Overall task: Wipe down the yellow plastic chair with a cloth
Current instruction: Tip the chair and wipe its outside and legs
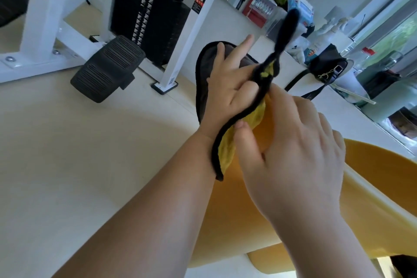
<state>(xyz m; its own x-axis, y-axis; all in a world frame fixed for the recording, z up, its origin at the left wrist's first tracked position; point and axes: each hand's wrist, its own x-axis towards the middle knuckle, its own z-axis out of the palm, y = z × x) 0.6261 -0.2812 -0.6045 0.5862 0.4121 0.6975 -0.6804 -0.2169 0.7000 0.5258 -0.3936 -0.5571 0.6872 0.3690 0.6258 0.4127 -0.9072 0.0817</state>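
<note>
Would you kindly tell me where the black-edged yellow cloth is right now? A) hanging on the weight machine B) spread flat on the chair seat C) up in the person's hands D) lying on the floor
C: the right hand grips the cloth, with the left hand against it, above the yellow chair.
</note>
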